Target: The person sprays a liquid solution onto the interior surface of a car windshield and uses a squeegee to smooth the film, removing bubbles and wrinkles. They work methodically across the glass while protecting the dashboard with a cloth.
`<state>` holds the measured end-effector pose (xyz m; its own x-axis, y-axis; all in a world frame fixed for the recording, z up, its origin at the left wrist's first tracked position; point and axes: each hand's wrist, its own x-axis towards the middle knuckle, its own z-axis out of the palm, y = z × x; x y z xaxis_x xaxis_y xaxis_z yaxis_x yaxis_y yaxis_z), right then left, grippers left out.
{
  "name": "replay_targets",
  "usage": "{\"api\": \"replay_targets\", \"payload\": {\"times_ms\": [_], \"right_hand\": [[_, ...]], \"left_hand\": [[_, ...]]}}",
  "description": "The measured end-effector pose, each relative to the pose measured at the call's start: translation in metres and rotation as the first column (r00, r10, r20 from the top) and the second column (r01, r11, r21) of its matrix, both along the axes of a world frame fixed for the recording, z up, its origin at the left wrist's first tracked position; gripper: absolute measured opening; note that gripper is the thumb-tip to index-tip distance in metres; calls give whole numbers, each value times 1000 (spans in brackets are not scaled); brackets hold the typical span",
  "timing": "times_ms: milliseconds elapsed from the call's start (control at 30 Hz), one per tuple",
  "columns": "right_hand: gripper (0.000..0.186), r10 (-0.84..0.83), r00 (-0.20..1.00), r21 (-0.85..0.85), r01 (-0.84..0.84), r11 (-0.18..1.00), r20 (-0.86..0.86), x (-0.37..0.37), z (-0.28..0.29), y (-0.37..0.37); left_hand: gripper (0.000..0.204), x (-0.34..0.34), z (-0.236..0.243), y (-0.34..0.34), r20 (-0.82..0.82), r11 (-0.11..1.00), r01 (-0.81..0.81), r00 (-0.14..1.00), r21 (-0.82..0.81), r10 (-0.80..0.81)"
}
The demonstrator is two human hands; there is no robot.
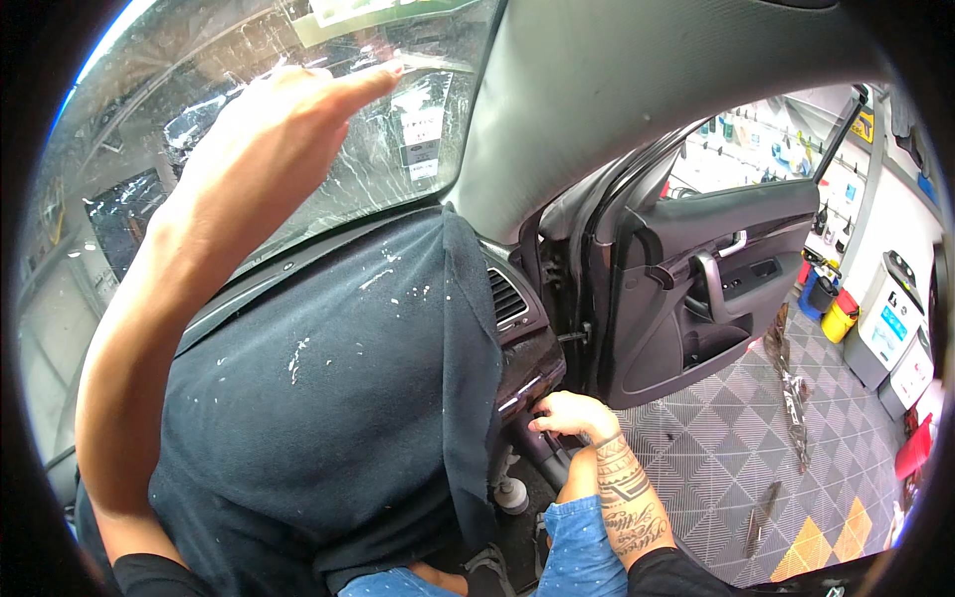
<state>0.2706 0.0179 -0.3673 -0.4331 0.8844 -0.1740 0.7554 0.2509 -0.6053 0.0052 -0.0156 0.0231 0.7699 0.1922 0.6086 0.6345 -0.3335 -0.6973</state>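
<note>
My left hand [284, 119] is raised against the wet, streaked windshield [249, 214]. Its index finger stretches to the right, with the fingertip beside a pale curved strip [438, 66] on the glass; the other fingers are mostly hidden. Just below that fingertip, a white-and-grey label [422, 129] shows at the windshield. My right hand [572, 416] is low beside my knee, at the lower right edge of the dashboard [527, 373]. Its fingers are curled, and what they hold, if anything, cannot be made out. A dark cloth [328, 368] with white flecks drapes over the dashboard.
At right, the car door [711, 289] stands wide open. Beyond it lie a grey tiled floor [686, 458], crumpled dark film strips [789, 388], a yellow bucket [841, 316] and grey bins [885, 323]. The pillar trim [537, 109] borders the windshield.
</note>
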Motion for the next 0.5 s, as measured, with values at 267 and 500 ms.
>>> {"api": "replay_targets", "payload": {"times_ms": [267, 500], "right_hand": [[51, -60, 998, -75, 58, 995, -28, 8, -4, 0], [55, -59, 997, -82, 55, 995, -46, 10, -3, -1]], "left_hand": [[43, 23, -4, -12, -2, 936, -318, 947, -150, 321], [52, 5, -6, 5, -22, 991, -126, 992, 36, 127]]}}
